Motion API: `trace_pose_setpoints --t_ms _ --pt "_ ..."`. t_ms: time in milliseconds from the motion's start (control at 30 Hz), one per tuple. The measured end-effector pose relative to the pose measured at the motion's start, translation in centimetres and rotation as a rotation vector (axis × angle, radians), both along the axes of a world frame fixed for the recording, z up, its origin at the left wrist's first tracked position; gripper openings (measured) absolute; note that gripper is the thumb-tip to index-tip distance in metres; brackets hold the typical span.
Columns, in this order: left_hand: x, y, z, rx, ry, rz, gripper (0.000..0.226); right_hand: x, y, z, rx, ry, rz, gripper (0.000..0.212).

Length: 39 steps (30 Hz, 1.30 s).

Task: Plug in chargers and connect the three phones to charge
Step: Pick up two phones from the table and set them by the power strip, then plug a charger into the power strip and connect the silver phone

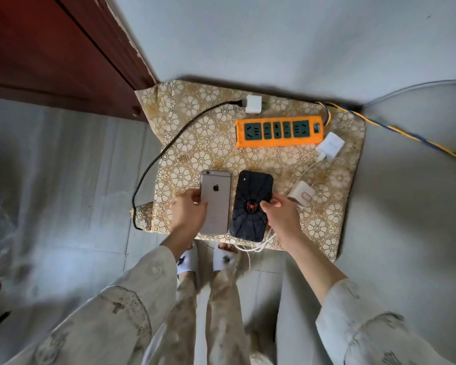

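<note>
Two phones lie face down, side by side, on a small table with a gold flower-pattern cloth [195, 133]. My left hand [188, 212] grips the left edge of the grey phone [216, 204]. My right hand [281, 214] grips the right edge of the black phone with a red spider [252, 206]. An orange power strip [279, 131] lies at the back with its sockets bare. A white charger [253, 103] with a black cable [153, 162] sits behind it. A second white charger [330, 146] and a beige one [302, 194] lie at the right, with white cables [253, 247] over the front edge.
A dark red wooden door or cabinet [58, 54] stands at the left. The table sits in a grey wall corner. A yellow and blue cord [395, 129] runs from the strip off to the right. My slippered feet [206, 256] stand at the table's front edge.
</note>
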<state>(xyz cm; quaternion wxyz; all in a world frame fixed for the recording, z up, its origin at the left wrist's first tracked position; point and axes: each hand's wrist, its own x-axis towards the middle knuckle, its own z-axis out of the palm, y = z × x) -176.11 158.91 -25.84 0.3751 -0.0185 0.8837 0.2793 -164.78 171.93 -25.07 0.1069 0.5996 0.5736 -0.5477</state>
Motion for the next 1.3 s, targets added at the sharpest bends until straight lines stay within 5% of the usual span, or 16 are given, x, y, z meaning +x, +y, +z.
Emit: trace_pose_setpoints --t_ms 133,300,400,500,633,800,967,1067,1300 --pt "0.1 -0.2 0.5 -0.03 -0.024 -0.213 0.035 -0.4 0.7 0.7 0.059 -0.1 0.246 0.052" --pt "-0.4 -0.7 0.8 -0.137 0.069 -0.537 0.042 -1.3 2.8 2.1 0.087 -0.132 0.544 0.045" --pt "-1.8 -1.1 0.2 -0.172 0.263 -0.703 0.073 -3.6 4.9 2.3 0.316 -0.019 0.631 0.034" --pt "-3.4 -1.1 -0.9 -0.233 0.198 -0.86 0.113 -7.4 7.4 2.0 0.595 0.084 0.683 0.032" --pt "-3.2 -0.9 -1.8 -0.3 0.106 -0.935 0.129 -12.4 9.9 0.8 0.832 0.063 0.837 0.041" --pt "-2.7 -0.7 -2.3 -0.357 0.123 -0.935 0.132 -16.0 11.1 -1.3 0.794 -0.026 1.11 0.052" --pt "-2.8 -0.8 -2.5 -0.377 0.116 -0.947 0.134 -17.3 11.5 -1.9 1.004 -0.125 1.369 0.033" --pt "-2.9 -0.9 -2.6 -0.384 0.112 -0.948 0.134 -16.9 11.7 -1.3 0.971 -0.013 1.295 0.036" --pt "-2.8 -0.7 -2.3 -0.401 0.119 -0.95 0.134 -13.2 12.1 2.1 0.548 0.158 0.888 0.042"
